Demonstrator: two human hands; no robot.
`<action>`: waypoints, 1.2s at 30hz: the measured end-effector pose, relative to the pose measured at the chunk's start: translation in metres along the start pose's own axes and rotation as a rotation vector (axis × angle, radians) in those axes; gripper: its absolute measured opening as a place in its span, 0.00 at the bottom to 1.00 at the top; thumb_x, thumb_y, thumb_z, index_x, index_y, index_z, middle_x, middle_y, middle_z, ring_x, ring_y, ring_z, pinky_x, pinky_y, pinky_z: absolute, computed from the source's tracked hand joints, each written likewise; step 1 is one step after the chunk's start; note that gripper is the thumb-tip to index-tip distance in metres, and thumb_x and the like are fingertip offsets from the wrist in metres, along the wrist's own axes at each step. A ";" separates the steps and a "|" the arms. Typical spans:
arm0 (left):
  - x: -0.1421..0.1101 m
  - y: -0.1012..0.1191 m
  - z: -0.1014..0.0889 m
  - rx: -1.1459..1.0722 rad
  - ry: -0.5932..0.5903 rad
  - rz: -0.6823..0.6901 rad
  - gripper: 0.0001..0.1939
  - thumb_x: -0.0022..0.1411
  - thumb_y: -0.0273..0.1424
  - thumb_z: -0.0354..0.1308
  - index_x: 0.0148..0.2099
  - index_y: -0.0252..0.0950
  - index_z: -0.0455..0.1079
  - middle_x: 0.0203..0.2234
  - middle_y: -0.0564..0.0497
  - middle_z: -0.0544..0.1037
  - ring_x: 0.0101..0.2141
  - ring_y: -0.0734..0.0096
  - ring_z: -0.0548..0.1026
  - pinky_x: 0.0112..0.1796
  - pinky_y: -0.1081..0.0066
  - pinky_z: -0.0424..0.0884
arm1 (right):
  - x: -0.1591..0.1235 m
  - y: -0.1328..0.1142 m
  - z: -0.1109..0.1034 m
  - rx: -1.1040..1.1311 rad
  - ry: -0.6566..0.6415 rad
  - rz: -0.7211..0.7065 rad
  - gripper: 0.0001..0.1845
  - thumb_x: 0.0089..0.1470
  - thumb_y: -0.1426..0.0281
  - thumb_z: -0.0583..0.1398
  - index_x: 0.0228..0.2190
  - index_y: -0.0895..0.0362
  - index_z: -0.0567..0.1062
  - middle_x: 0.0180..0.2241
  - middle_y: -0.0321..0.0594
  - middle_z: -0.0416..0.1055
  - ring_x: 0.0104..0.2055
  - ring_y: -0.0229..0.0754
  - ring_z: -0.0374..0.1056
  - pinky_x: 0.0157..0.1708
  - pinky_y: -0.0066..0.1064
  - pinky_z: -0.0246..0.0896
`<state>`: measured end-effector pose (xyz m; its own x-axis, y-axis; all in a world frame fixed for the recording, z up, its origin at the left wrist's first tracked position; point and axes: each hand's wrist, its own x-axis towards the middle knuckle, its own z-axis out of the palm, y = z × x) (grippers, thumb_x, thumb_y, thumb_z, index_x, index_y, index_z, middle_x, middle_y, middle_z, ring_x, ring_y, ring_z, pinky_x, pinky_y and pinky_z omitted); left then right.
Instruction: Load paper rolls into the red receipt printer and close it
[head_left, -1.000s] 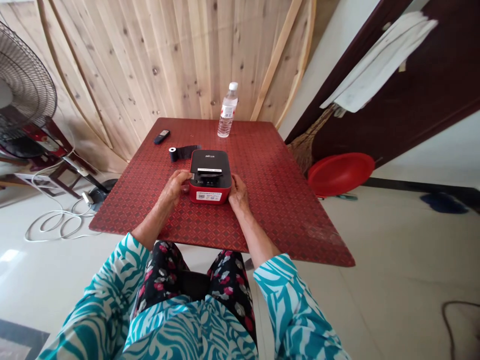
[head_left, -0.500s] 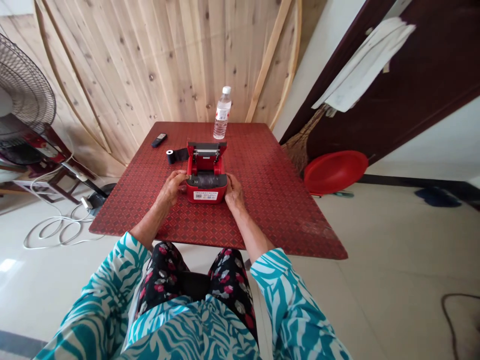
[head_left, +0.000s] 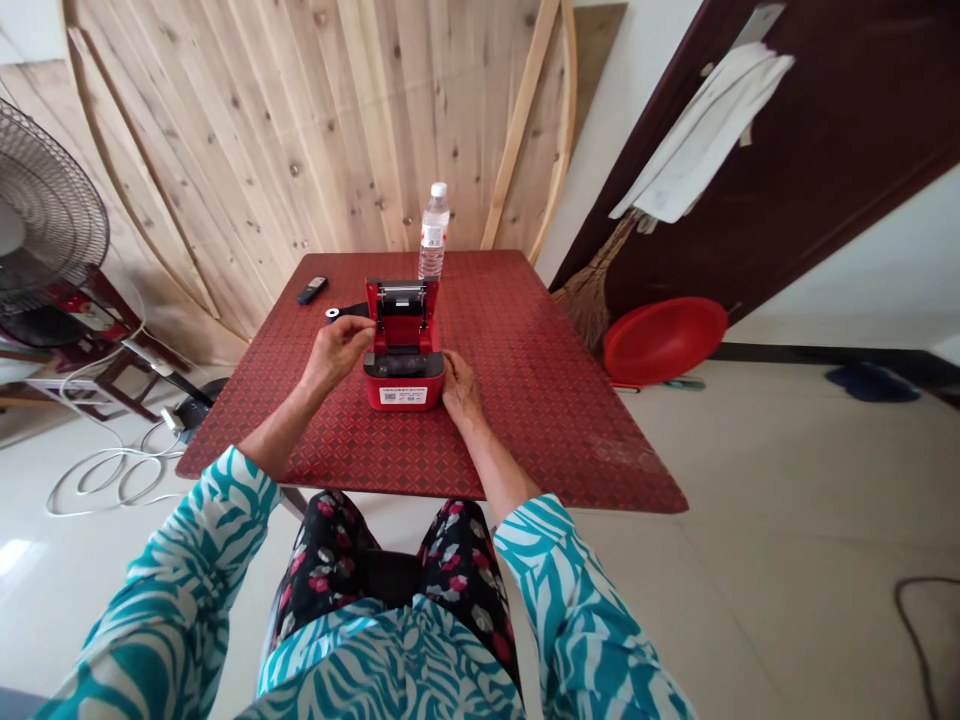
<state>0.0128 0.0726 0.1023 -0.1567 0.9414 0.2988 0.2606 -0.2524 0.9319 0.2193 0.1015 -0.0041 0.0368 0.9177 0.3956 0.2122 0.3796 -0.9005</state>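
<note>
A small red and black label printer (head_left: 405,395) stands near the middle of the table, with a white label on its front. Its lid (head_left: 403,300) is raised, and a dark roll (head_left: 405,364) lies across the opening. At the left edge of the lid, my left hand (head_left: 336,350) has its fingers bent and pinched together on it; the fingertips are small in view. My right hand (head_left: 461,388) is closed against the right side of the printer's body. A black ribbon roll (head_left: 332,314) with a white core lies behind my left hand, partly hidden.
A water bottle (head_left: 433,232) stands behind the printer and a dark phone (head_left: 313,290) lies at the back left of the patterned table (head_left: 540,430). A fan (head_left: 45,220) and coiled cable (head_left: 112,470) are left; a broom (head_left: 592,290) and red basin (head_left: 667,340) are right.
The printer's lid has tilted further back. My left hand has risen from the side of the body to the lid; my right hand stays at the right side. The view has shifted slightly.
</note>
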 end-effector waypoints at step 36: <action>0.053 0.027 0.026 0.547 -0.493 0.184 0.15 0.42 0.23 0.68 0.36 0.40 0.76 0.29 0.50 0.78 0.44 0.53 0.76 0.47 0.64 0.67 | 0.002 0.003 0.002 0.008 0.010 0.042 0.17 0.58 0.61 0.51 0.40 0.52 0.77 0.43 0.42 0.78 0.47 0.46 0.71 0.52 0.42 0.64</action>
<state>0.0366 0.1215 0.1377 0.3451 0.9185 0.1931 0.6967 -0.3886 0.6030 0.2179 0.1053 -0.0066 0.0554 0.9316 0.3592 0.2020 0.3418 -0.9178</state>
